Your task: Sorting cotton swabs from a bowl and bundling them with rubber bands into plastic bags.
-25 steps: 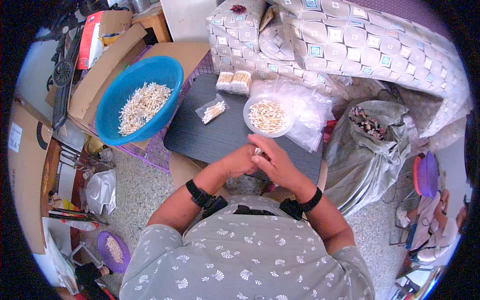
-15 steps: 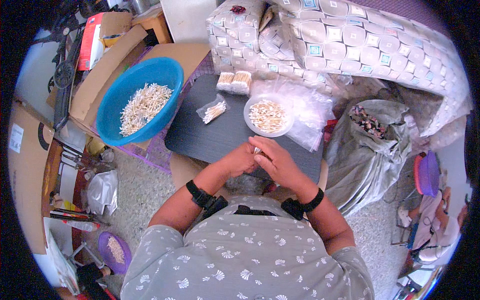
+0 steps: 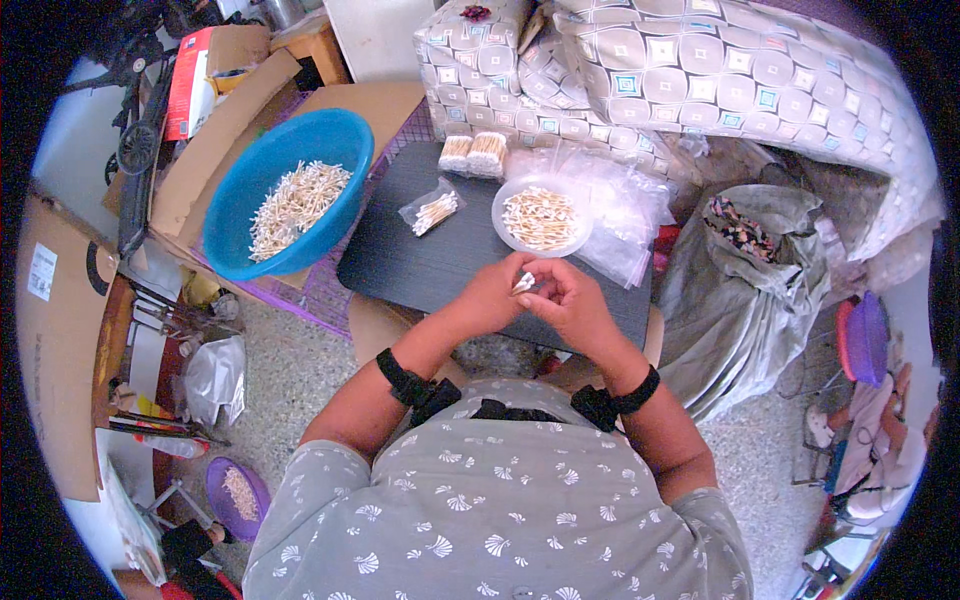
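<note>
A small bunch of cotton swabs [image 3: 523, 283] is between my hands at the near edge of the dark table [image 3: 400, 280]. My left hand [image 3: 490, 297] is closed around the bunch, with white tips poking out. My right hand [image 3: 572, 306] curls its thumb and fingers about those tips, closed on the same bunch. Just beyond them stands a white bowl [image 3: 507, 240] full of loose swabs. To its left lies a clear bag of swabs [image 3: 435, 212]. Two packed bundles of swabs [image 3: 473, 155] stand at the table's far edge.
A large blue basin [image 3: 225, 245] of swabs leans on cardboard at the left. Flat clear plastic bags [image 3: 625, 225] are piled right of the bowl. A grey sack [image 3: 725, 310] is beside the table, and a patterned sofa [image 3: 720, 75] stands behind. On the floor sits a purple basin [image 3: 217, 490].
My right hand has loosened from over my left, its thumb and fingers now curled around the swab tips. More white tips show. The view has shifted slightly.
</note>
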### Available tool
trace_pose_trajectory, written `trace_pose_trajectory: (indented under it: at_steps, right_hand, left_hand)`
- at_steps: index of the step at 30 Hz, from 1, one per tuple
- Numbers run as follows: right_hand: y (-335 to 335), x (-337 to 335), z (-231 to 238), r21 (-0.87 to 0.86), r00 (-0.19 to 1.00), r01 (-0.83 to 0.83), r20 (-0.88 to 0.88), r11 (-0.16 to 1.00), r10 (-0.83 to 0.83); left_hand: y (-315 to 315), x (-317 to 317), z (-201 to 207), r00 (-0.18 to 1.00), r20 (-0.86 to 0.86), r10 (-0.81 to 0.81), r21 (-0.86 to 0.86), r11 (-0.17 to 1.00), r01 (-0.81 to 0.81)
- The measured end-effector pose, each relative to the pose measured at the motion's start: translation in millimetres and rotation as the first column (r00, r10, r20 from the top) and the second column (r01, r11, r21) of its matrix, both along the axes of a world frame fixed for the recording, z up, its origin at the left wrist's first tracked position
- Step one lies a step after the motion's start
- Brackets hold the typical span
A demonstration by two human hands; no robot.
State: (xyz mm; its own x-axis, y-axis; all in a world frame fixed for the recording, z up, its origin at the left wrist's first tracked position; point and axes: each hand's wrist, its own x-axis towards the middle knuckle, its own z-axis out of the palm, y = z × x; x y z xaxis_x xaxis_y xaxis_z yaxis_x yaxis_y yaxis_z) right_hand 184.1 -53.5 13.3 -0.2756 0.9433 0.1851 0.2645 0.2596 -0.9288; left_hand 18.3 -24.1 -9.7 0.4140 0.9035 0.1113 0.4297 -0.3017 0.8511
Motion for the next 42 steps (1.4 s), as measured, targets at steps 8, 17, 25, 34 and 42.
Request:
trace_pose_trajectory:
  at_steps: [8, 17, 25, 34, 42]
  right_hand:
    - [-14.9, 0.7, 8.6, 0.059, 0.996, -0.037, 0.087, 0.998, 0.031]
    - [-3.7, 18.4, -22.0, 0.045, 1.000, -0.008, -0.005, 0.999, 0.009]
    - [2.4, 25.1, -34.0, -0.164, 0.968, -0.060, -0.252, 0.985, 0.017]
    - [22.9, 36.2, -65.8, -0.415, 0.942, -0.023, -0.313, 0.910, -0.119]
    - [35.5, 54.5, -96.6, -0.476, 0.923, -0.128, -0.378, 0.870, -0.071]
  left_hand:
    - [-3.9, 0.2, -15.3, 0.980, -0.067, -0.188, 0.047, 0.980, 0.192]
    - [-16.4, -1.6, 14.5, 0.952, -0.218, -0.214, 0.032, 0.974, 0.226]
    - [-5.5, -9.6, 12.1, 0.944, -0.189, -0.271, -0.199, 0.952, 0.233]
    - [62.7, -58.8, -32.7, 0.990, -0.138, -0.001, 0.081, 0.997, 0.012]
    - [161.4, -154.9, -55.7, 0.767, -0.407, 0.497, 0.353, 0.860, -0.370]
